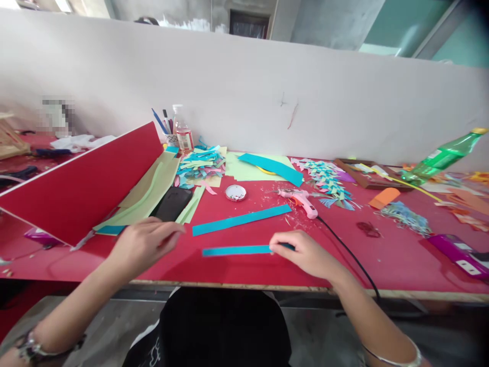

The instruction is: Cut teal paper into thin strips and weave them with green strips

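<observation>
A narrow blue paper strip (237, 250) runs level just above the front of the red table, its right end pinched between the thumb and fingers of my right hand (301, 250). My left hand (147, 243) hovers left of the strip's free end, apart from it. Its fingers are loosely bent, slightly blurred, and nothing shows in them. Behind the held piece, a wider blue paper strip (241, 220) lies at a slant on the table. Farther back rests a pink glue gun (301, 200) with its black cord trailing right, beside a small white lid (236, 192).
A red board (91, 183) leans upright at left, near a black phone (173, 204). Cut paper strips (202, 165) are heaped at the back. Rightward lie a fringed paper garland (328, 178), a tilted green bottle (443, 158) and a purple box (458, 256).
</observation>
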Motion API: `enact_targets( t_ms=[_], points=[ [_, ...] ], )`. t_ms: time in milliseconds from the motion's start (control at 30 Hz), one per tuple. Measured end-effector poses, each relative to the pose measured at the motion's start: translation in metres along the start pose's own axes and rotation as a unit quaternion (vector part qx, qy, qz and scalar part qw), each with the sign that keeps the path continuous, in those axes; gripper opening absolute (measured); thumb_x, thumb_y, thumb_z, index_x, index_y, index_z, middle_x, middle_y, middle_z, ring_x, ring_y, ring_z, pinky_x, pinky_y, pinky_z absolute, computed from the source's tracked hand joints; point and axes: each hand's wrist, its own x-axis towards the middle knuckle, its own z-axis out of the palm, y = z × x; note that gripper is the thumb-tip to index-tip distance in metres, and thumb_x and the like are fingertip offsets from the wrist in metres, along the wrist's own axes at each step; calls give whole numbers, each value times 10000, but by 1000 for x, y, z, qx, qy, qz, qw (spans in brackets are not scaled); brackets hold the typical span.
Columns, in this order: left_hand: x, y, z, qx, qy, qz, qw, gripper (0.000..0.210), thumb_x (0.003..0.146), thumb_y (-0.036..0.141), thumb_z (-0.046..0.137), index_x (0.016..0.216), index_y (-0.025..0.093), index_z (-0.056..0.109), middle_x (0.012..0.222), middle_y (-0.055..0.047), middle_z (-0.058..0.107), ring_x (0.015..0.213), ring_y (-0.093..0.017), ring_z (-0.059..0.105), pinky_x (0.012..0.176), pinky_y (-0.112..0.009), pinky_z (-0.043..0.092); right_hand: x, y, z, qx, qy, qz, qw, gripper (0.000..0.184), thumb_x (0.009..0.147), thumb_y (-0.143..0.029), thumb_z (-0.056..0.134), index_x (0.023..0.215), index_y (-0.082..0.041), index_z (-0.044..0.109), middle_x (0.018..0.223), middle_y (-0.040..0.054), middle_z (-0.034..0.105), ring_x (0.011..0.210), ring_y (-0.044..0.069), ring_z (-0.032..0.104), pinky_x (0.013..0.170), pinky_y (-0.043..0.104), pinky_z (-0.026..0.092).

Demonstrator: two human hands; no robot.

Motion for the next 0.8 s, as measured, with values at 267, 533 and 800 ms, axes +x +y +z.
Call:
enact_targets(
  t_ms=[267, 533, 800],
  points=[
    [44, 76, 6, -156, -202, 53, 965, 319, 855, 335, 338, 739, 184, 594, 577, -7, 611, 496, -127, 546, 463, -206, 322, 19, -25, 25, -115, 27, -93, 989, 162, 773, -159, 410, 748, -187, 567, 653, -8, 586, 588, 101, 493, 578, 200, 330],
    [38, 55, 3, -428, -323, -35, 844, 364, 860, 322, 305, 634, 152, 533, 531, 7, 618, 491, -85, 570, 543, -154, 398, 16, -6, 25, -175, 53, -78, 980, 128, 621, -92, 433, 607, -190, 512, 510, -51, 502, 455, 68, 400, 492, 185, 257],
    [17, 9, 0, -408, -311, -83, 854, 372, 838, 383, 348, 621, 164, 556, 380, 36, 527, 424, -88, 495, 526, -163, 386, -15, 44, 1, -182, 92, 15, 979, 118, 652, -122, 411, 582, -186, 482, 488, -46, 441, 450, 74, 387, 473, 182, 266]
  ],
)
